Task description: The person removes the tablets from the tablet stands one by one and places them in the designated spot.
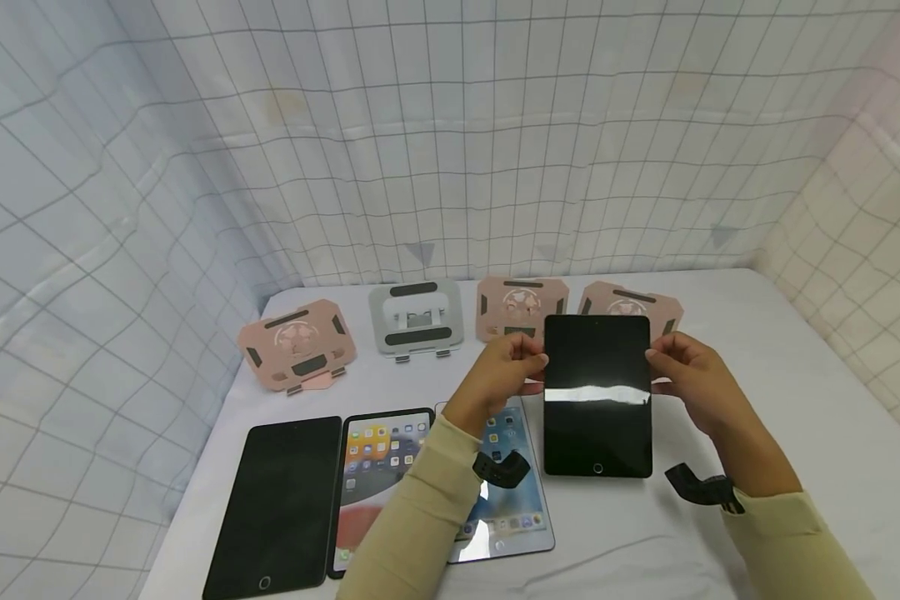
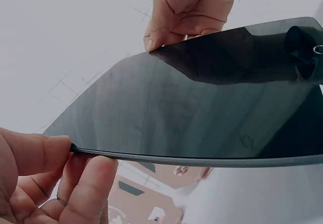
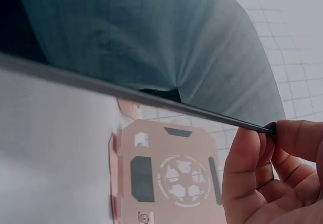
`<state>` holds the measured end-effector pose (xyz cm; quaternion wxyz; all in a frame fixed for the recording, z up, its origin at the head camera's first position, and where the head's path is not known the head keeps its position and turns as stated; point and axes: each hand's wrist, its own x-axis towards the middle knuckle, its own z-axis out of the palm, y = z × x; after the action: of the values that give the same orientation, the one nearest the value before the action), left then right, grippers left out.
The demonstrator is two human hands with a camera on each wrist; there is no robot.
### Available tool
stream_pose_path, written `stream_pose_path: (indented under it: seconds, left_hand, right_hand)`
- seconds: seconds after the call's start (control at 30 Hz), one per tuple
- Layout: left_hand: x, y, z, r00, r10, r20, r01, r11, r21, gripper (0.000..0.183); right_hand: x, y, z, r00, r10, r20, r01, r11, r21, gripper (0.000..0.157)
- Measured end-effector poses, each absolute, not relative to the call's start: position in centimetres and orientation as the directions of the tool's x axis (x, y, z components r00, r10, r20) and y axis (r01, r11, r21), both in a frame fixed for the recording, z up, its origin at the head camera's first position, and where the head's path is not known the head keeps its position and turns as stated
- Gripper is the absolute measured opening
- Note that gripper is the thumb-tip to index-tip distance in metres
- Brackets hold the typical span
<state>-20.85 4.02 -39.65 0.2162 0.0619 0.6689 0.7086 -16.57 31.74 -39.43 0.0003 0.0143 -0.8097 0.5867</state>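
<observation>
A black tablet [image 1: 597, 433] with a dark screen and a round home button is held up by its two side edges, above the table. My left hand [image 1: 501, 373] pinches its left edge between thumb and fingers. On the opposite edge, my right hand [image 1: 692, 375] pinches it the same way. Behind the tablet stands a pink tablet stand [image 1: 663, 310], partly hidden by it; the right wrist view shows a pink stand [image 3: 174, 133] with a round cut-out and dark pads. Under my left forearm lies a tablet with a lit blue screen [image 1: 521, 500], partly covered.
To the left lie a dark tablet [image 1: 281, 492] and a tablet with a lit icon screen [image 1: 386, 450]. A grey stand [image 1: 453, 312] and more pink stands [image 1: 322, 329] [image 1: 487, 304] line the back of the white table [image 1: 765, 367]. Checked curtains [image 1: 465, 150] hang around it.
</observation>
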Motion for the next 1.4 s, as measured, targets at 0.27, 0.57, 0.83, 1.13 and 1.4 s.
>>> stream_pose_path:
  seconds: [0.27, 0.57, 0.83, 1.13, 1.4]
  left_hand:
    - [-20.0, 4.0, -40.4, -0.892, 0.392, -0.224, -0.250, -0.014, 0.968, 0.011]
    - [-19.4, 4.1, -41.3, -0.896, 0.383, -0.223, -0.249, -0.019, 0.968, 0.010]
    - [-19.1, 4.3, -41.9, -0.891, 0.390, -0.233, -0.267, -0.033, 0.963, 0.008]
    - [-18.4, 4.9, -42.5, -0.888, 0.381, -0.258, -0.294, -0.039, 0.955, 0.007]
    - [-17.9, 5.4, -43.0, -0.887, 0.375, -0.269, -0.303, -0.033, 0.952, 0.005]
  right_hand:
    - [-16.6, 32.2, -40.5, -0.997, -0.068, -0.035, 0.010, 0.331, -0.944, 0.021]
    - [-16.6, 32.7, -41.0, -0.989, -0.131, -0.075, 0.034, 0.291, -0.956, 0.012]
    - [-16.6, 33.0, -41.6, -0.981, -0.171, -0.090, 0.036, 0.294, -0.955, 0.019]
    - [-16.4, 33.3, -42.0, -0.974, -0.175, -0.142, 0.083, 0.309, -0.948, 0.018]
    - [-16.4, 33.5, -42.5, -0.969, -0.169, -0.179, 0.113, 0.341, -0.933, 0.018]
